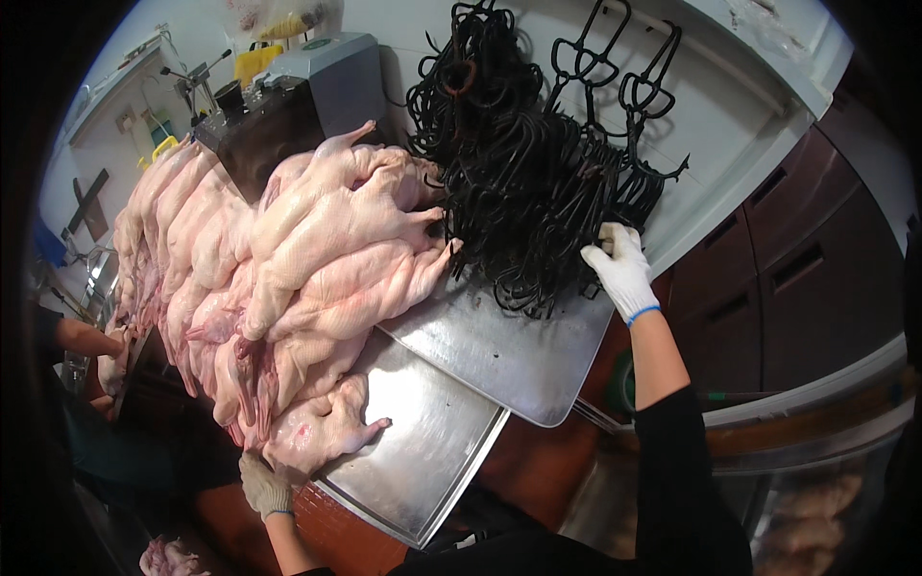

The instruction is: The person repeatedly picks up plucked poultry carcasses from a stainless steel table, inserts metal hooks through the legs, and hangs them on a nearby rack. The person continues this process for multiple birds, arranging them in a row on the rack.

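Plucked whole ducks (310, 252) lie heaped across the left of a metal worktop, necks hanging over its near edge. My left hand (265, 486), in a pale knit glove, grips the neck end of the nearest duck (317, 432); the bird hides part of its fingers. On the right, my right hand (623, 270) wears a white glove with a blue cuff. Its fingers curl at the right side of a tangled mass of black metal hooks (526, 180), around a hook that is mostly hidden. Some hooks hang on the wall, and others rest on a metal tray (504, 353).
Behind the ducks stands a grey machine (324, 79) with a dark front. Another person's arm (90, 338) reaches in at the left. The lower metal tray (425, 432) has a raised rim. Drawer-fronted cabinets (799, 266) stand at right. More poultry (169, 558) lies at bottom left.
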`<state>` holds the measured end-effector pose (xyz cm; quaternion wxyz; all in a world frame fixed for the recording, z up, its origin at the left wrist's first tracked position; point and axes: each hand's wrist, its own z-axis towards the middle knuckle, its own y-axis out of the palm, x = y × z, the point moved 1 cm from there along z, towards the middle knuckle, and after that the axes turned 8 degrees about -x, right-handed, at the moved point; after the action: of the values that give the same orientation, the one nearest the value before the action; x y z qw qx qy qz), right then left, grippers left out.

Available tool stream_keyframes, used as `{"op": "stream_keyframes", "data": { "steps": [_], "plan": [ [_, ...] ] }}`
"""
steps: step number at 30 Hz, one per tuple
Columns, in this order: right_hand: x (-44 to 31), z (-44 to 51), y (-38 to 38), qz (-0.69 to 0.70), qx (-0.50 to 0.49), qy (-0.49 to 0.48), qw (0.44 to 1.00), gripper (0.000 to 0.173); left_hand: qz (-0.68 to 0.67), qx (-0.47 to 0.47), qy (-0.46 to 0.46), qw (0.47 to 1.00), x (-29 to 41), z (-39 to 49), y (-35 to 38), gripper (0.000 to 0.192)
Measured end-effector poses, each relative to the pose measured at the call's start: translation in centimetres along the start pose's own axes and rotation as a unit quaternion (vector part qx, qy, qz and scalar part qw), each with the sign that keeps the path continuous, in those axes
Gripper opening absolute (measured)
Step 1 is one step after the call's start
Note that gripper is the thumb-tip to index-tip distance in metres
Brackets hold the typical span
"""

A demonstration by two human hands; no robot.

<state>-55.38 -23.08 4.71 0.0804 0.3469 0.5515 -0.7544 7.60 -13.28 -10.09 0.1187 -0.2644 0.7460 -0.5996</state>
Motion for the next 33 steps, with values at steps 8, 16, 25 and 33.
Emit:
{"op": "stream_keyframes", "data": {
  "steps": [8,16,25,33],
  "plan": [
    [-5.0,4.2,-9.1,0.022,0.349,-0.238,0.906,0.042,-0.084,-0.040,0.049,0.994,1.4,0.2,2.0,0.086],
    [-10.2,15.5,-9.6,0.509,-0.108,0.046,0.853,0.026,-0.201,-0.054,0.096,0.973,2.0,-0.5,3.2,0.096],
    [-15.0,15.3,-11.9,0.282,0.019,-0.091,0.955,0.022,-0.158,-0.076,0.065,0.982,-1.7,-1.5,3.6,0.089],
    [-16.0,5.7,2.0,0.226,-0.267,-0.226,0.909,0.029,-0.141,-0.029,0.141,0.979,0.1,-1.5,2.2,0.109]
  ]
}}
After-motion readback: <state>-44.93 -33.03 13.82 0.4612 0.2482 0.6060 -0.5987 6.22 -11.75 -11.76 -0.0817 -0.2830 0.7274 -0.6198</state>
